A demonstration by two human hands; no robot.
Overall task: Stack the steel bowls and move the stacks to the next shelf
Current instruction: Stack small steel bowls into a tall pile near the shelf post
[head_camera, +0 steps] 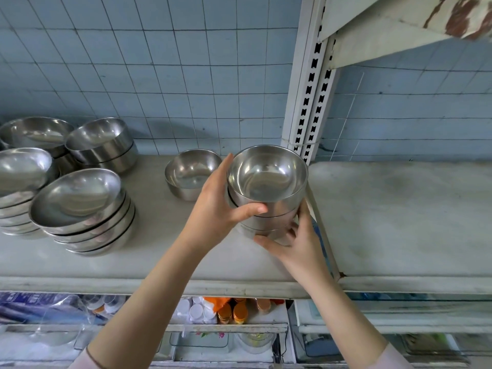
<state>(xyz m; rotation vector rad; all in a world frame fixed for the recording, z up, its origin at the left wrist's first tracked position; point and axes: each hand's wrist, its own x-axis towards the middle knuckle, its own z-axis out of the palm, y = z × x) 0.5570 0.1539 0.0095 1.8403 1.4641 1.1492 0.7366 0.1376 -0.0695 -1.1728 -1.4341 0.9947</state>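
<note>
Two-handed grip: left hand wraps the steel bowl stack high, right hand cups its base, likely steadying it against toppling. Stack at the shelf's right end, beside the next shelf; single bowl just left

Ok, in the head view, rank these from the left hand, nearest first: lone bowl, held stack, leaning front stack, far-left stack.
1. Held stack: gripped by the left hand.
2. Lone bowl: just behind the hand.
3. Leaning front stack: farther left.
4. Far-left stack: at the frame's edge.
</note>
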